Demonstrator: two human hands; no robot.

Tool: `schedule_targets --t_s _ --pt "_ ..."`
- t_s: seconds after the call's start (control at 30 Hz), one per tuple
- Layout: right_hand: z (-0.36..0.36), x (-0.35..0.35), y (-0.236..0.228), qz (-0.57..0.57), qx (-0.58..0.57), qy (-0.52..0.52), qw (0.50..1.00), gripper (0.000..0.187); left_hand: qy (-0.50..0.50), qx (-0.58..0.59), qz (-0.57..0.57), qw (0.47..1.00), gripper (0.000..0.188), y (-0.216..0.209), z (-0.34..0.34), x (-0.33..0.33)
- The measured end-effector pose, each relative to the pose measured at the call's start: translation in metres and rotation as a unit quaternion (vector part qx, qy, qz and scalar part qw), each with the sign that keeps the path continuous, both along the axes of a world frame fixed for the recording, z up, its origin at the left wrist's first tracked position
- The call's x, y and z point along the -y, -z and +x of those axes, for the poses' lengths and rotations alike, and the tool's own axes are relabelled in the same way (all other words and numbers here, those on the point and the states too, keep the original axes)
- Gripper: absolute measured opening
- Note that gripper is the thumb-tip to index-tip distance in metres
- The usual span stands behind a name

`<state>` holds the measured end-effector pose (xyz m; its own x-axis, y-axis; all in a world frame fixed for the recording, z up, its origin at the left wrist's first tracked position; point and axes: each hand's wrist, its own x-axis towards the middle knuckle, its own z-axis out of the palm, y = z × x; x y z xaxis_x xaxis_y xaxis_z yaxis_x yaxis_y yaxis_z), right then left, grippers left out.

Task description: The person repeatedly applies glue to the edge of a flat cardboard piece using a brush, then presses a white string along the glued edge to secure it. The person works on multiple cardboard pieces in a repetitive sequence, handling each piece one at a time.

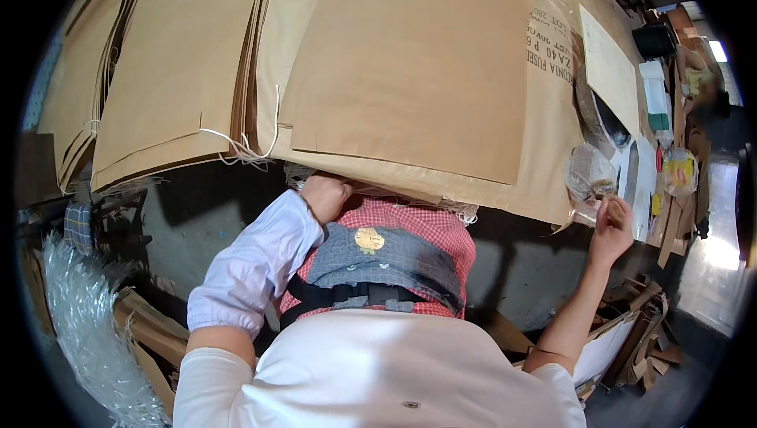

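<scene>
A large brown paper sheet or sack point(410, 65) lies flat on top of a stack on the work table in front of me. My left hand point(325, 197) is closed at the near edge of this stack, by my waist. Its fingertips are partly hidden, so what they grip does not show. Loose white strings point(465, 212) hang along the same edge. My right hand point(613, 232) is raised at the table's right end, fingers pinched together. Whatever it pinches is too small to tell. Close beyond it sits a clear plastic container point(590, 171).
More stacks of brown paper sacks point(177, 65) with white cords lie to the left. Clear plastic strands point(91, 333) hang at lower left. Cardboard scraps point(631, 333) stand at lower right. A white board point(609, 73) lies at the right, and another person point(698, 77) is beyond.
</scene>
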<state>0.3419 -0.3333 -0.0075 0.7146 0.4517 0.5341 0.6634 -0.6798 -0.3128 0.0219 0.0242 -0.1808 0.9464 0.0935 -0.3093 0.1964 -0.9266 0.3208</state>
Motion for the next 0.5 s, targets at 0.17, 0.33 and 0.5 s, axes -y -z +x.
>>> schedule_targets --t_s 0.17,0.33,0.5 --pt "-0.070 -0.093 0.006 0.376 -0.189 -0.058 0.905 0.004 -0.053 0.246 -0.041 0.967 0.010 -0.023 -0.026 0.010" --pt "-0.143 -0.207 0.017 0.214 -0.383 -0.189 0.878 0.008 -0.132 0.284 -0.095 0.945 0.014 -0.077 -0.031 0.016" --pt "-0.172 -0.273 0.014 0.228 -0.427 -0.260 0.835 0.010 -0.157 0.259 0.038 0.952 0.016 -0.128 -0.015 0.006"
